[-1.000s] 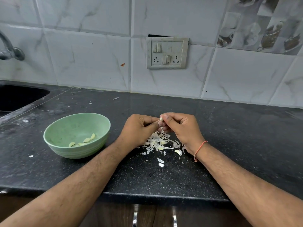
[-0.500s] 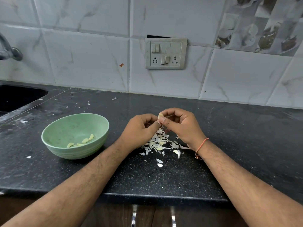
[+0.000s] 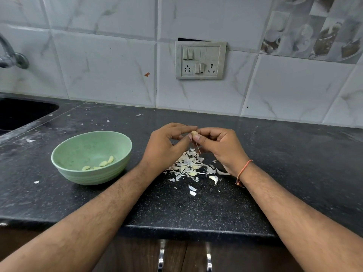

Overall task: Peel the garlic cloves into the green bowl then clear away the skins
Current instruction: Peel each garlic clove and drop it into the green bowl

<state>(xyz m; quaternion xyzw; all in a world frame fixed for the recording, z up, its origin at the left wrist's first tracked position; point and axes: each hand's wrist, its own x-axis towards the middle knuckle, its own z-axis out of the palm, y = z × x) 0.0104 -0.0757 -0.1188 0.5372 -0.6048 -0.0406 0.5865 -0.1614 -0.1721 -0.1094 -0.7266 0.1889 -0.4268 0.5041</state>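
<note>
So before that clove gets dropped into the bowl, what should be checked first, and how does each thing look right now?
1. Clove held firmly: ok. The garlic clove is pinched between the left hand and right hand.
2. Clove fully peeled: not ok. A thin strip of skin hangs below it.
3. Green bowl within reach and upright: ok, just left of the left hand.
4. Room in the bowl: ok. Only a few peeled cloves lie inside.
5. Skins gathered: not ok. The pile of skins lies on the counter, with stray flakes around.
6. Unpeeled cloves left in the pile: cannot tell.
</note>
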